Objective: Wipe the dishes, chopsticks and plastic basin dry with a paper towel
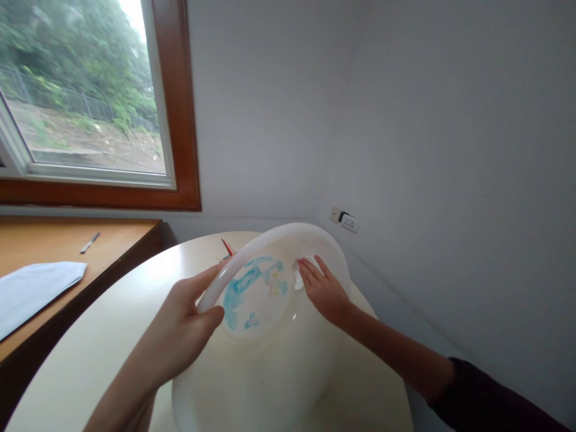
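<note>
A large white plastic basin (252, 378) is tilted up on a round cream table (90, 336), its inside turned toward me. A blue printed label (245, 282) shows through its bottom. My left hand (182, 327) grips the near left rim, thumb over the edge and fingers behind. My right hand (321, 288) reaches inside the basin with fingers flat, pressing a small white cloth or tissue (298, 277) against the inner wall.
A wooden desk (54, 246) stands at the left under a window (85, 90), with a white paper (31, 288) and a pen (90, 242) on it. A red-tipped object (227, 246) lies behind the basin. A wall socket (345, 219) sits in the corner.
</note>
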Demonstrator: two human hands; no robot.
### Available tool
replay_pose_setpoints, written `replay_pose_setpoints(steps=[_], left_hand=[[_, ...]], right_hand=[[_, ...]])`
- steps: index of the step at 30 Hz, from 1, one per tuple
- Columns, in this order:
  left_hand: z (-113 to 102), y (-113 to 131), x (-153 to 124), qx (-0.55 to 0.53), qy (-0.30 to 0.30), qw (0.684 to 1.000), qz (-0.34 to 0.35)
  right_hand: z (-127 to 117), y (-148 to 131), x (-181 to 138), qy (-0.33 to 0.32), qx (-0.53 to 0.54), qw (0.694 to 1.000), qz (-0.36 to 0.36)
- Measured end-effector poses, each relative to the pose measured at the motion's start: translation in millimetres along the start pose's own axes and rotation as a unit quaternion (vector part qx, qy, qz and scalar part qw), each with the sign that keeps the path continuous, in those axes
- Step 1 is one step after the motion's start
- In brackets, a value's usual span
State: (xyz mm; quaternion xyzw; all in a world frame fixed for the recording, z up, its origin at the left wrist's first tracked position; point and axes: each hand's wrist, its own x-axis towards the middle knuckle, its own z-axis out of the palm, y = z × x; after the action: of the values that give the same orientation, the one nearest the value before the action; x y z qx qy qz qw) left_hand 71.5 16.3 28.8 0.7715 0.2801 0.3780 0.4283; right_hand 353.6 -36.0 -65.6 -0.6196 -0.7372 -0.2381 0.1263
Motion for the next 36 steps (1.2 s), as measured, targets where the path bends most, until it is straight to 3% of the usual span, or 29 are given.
replay_pose_setpoints(steps=[4, 9, 13, 16, 21, 26, 30, 36], left_hand=[[-1, -1, 0, 0.005, -0.004, 1.0, 0.001], [-2, -2, 0, 0.0, -0.011, 1.0, 0.002], [-1, -3, 0, 0.003, -0.005, 1.0, -0.003], [0, -3, 1, 0.003, -0.006, 1.0, -0.005], [-1, -4, 2, -0.014, -0.006, 1.0, 0.009], [-1, -2, 3, -0.008, 0.0, 1.0, -0.001], [-2, 2, 4, -0.001, -0.004, 1.0, -0.014], [-1, 1, 7, -0.015, -0.006, 1.0, -0.015]], right_hand=[[-20, 3, 25, 0.051, 0.049, 0.997, -0.006], [-16, 1, 11, 0.058, 0.033, 0.998, 0.02], [7, -4, -22, 0.02, -0.029, 0.999, 0.031], [27, -23, -46, -0.032, -0.022, 0.998, 0.04], [36, -86, -68, -0.173, 0.124, 0.976, 0.05], [29, -143, -64, -0.22, 0.286, 0.932, 0.017], [25, -151, -57, -0.247, 0.347, 0.905, -0.017], [17, -143, -52, -0.276, 0.383, 0.881, -0.005]])
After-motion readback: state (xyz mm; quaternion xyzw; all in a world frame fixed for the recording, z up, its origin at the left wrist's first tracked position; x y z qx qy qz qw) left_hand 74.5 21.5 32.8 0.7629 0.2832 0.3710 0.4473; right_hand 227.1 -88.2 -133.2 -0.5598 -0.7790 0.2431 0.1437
